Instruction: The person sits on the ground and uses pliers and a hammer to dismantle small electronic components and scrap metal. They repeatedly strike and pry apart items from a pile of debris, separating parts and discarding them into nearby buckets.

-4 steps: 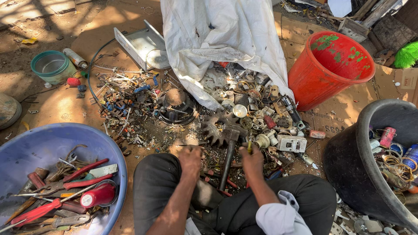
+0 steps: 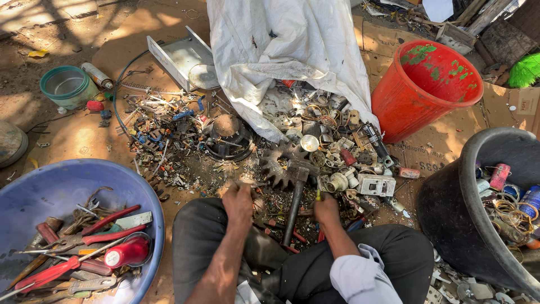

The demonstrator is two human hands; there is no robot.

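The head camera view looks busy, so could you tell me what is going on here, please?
A person sits on the ground over a spread of small scrap parts. The left hand is down in the scrap pile; the right hand holds a thin yellow-tipped tool upright. A hammer lies between them beside a toothed gear. A blue basin of red-handled tools, a red bucket, a black tub and a white sack surround them.

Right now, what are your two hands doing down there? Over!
Left hand closed on a small scrap piece, too small to identify. Right hand gripping a thin yellow-tipped tool. Hammer lies between them, toothed gear just beyond.
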